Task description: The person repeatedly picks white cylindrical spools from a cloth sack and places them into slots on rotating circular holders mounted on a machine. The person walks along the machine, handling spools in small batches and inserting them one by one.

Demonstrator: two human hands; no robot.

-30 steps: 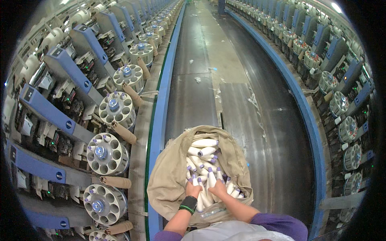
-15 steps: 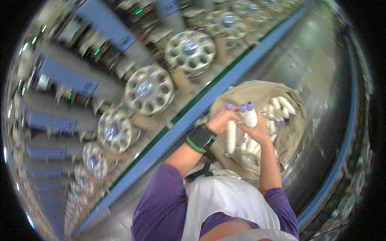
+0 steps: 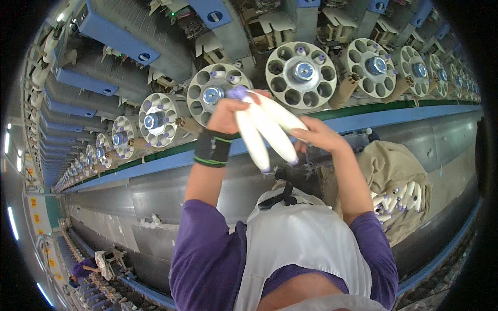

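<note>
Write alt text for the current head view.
A person's left hand grips slim white yarn bobbins by their purple ends while the right hand touches the rightmost one's lower part. Beyond runs a row of round, cream, blue-hubbed magazines with holes; at right, an open beige cloth sack contains more bobbins.

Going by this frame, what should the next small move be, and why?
Perhaps the right hand should draw one white bobbin from the bunch in the left hand toward the round magazine above: it touches that bobbin's lower end, the left hand grips the purple tips, and several magazine pockets look empty.
</note>
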